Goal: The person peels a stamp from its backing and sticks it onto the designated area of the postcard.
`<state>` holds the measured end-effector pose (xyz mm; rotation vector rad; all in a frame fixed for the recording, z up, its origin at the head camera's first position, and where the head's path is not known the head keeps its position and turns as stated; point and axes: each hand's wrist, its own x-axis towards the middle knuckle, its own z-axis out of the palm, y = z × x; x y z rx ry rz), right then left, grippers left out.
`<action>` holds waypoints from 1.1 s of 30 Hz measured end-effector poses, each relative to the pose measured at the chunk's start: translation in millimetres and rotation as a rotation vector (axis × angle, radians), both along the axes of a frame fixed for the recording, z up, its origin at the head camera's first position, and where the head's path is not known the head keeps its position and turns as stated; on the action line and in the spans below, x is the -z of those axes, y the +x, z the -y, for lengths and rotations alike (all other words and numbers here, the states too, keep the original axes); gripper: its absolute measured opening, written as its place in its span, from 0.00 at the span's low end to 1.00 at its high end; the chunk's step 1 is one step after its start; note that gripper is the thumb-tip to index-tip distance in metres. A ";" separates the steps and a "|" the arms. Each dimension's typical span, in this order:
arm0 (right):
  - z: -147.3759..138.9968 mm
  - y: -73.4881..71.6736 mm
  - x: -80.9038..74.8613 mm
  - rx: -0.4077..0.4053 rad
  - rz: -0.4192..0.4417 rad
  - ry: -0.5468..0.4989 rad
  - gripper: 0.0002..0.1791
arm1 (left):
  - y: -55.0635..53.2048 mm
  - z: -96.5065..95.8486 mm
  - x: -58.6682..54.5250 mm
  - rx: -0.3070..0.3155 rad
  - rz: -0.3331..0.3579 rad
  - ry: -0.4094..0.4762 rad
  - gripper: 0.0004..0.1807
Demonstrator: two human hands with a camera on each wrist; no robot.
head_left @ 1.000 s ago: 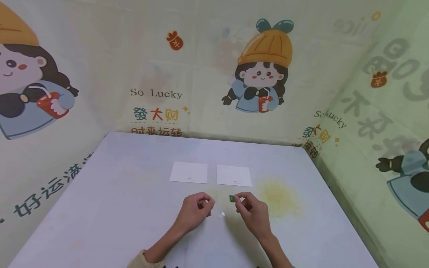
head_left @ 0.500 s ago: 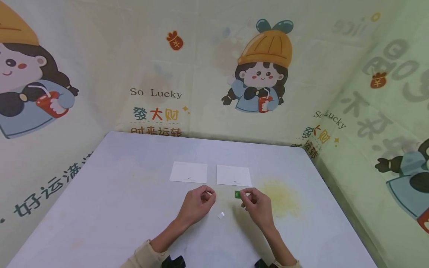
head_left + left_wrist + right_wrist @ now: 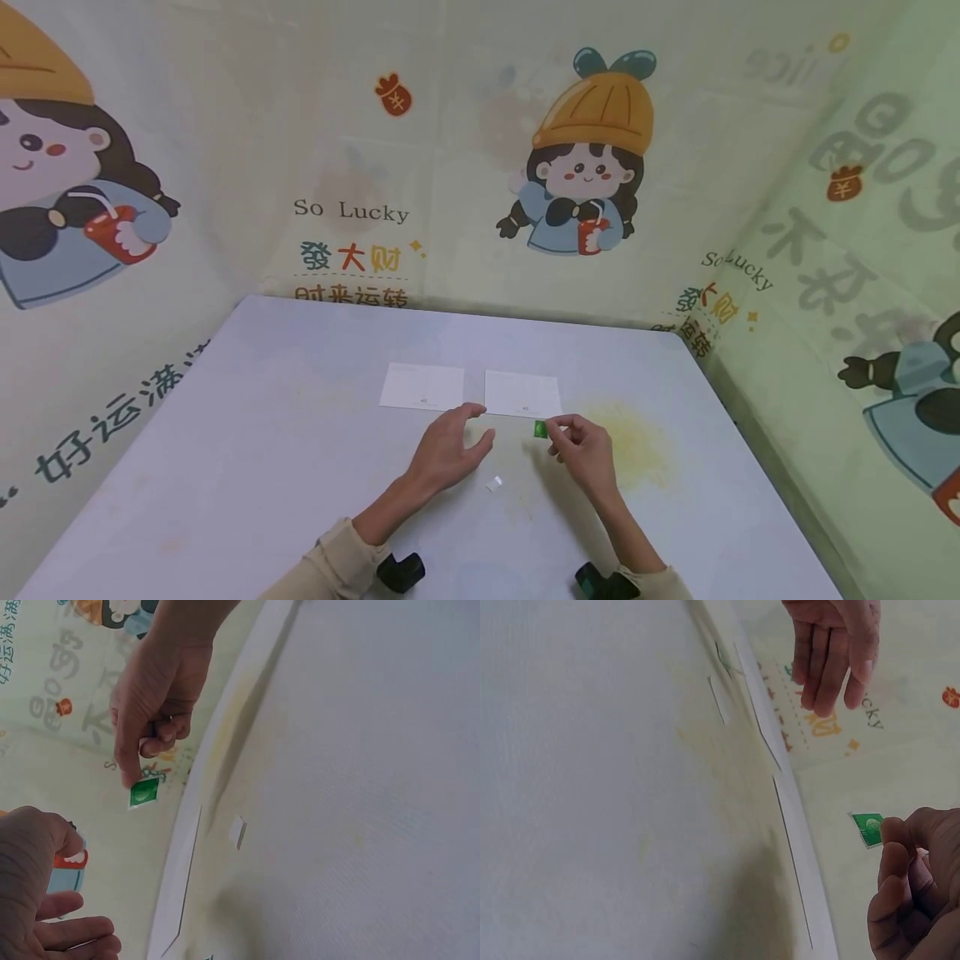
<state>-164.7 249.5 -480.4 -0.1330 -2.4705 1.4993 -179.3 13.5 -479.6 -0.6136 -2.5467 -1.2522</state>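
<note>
Between thumb and fingertips my right hand (image 3: 588,457) pinches a small green stamp (image 3: 540,429) by its edge, held above the table. A pale border and a light figure show on the stamp (image 3: 866,829) in the right wrist view. My left hand (image 3: 444,454) hovers to the left of it, thumb and fingers spread apart, holding nothing. In the left wrist view the fingers of my left hand (image 3: 75,930) are loosely extended. Two white cards, a left card (image 3: 422,386) and a right card (image 3: 522,393), lie flat just beyond my hands.
A small folded white scrap (image 3: 493,483) lies on the table between my forearms. The white table (image 3: 247,467) has a yellowish stain (image 3: 626,442) right of my right hand. Printed cloth walls (image 3: 465,167) stand behind and at the sides.
My left hand has moved slightly forward and its fingers have gone from curled together to spread. My right hand has carried the green stamp a little forward and right.
</note>
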 end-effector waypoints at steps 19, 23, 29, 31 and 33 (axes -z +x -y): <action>-18.4 -24.7 6.0 0.054 0.052 0.025 0.10 | -24.2 -10.2 13.2 0.060 0.015 -0.125 0.31; -22.5 -32.2 5.9 0.069 0.076 0.033 0.10 | -30.8 -9.8 14.2 0.069 0.008 -0.153 0.32; -28.6 -42.9 8.6 0.077 0.093 0.051 0.11 | -40.0 -10.2 14.8 0.069 0.015 -0.191 0.33; -30.1 -46.0 9.9 0.081 0.098 0.061 0.11 | -42.6 -11.1 15.3 0.069 0.025 -0.199 0.33; -31.1 -48.7 10.3 0.082 0.104 0.071 0.11 | -45.5 -12.1 16.4 0.072 0.028 -0.205 0.33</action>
